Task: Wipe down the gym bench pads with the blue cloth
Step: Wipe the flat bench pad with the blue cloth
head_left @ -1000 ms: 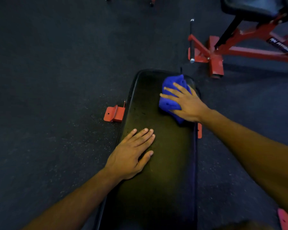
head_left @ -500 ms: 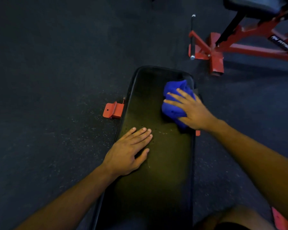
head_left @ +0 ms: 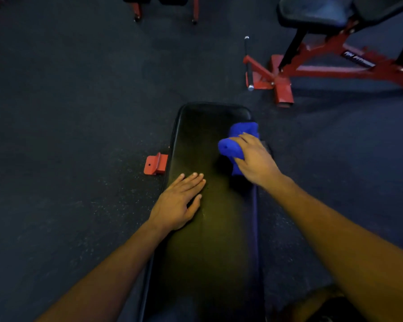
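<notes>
My right hand [head_left: 254, 162] grips the bunched cloth [head_left: 239, 141], fingers curled over it, at the pad's [head_left: 209, 240] right edge near its far end. My left hand [head_left: 178, 202] lies flat on the pad, fingers straight, near the left edge, closer to me than the cloth. A red bracket [head_left: 155, 164] sticks out just beyond my left fingertips.

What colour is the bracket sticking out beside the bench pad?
Red-orange; the bracket shows clearly in the head view, left of the bench pad.
</notes>
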### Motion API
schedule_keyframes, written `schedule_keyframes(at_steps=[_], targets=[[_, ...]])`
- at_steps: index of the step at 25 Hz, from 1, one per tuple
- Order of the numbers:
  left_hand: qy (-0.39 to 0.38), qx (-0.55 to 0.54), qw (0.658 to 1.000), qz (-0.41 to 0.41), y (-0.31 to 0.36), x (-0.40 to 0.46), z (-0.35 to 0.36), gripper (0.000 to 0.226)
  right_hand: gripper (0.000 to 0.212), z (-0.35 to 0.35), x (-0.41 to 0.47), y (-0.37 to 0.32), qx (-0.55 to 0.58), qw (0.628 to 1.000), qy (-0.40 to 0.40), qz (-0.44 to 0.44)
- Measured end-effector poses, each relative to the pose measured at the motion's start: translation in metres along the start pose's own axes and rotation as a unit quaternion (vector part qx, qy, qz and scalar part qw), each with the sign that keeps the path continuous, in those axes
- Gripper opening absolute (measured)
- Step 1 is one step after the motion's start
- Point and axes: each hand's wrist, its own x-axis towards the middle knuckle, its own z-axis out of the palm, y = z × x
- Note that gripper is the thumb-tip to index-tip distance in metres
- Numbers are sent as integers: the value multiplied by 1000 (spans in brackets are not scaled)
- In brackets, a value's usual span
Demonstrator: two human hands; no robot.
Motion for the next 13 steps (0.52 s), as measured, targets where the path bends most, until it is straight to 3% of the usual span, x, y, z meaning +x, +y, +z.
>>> schedule_keyframes(at_steps=[3,6,13], targets=[[-23,31,996,-80,10,-14,6,59,62,24,-93,-25,17,997,22,73],[-50,49,989,-129,14,-28,15,62,78,67,-133,-52,-115,986,-49,111],[-1,67,990,-124,10,-27,25,60,65,64,-4,-7,-163,979,-33,120]])
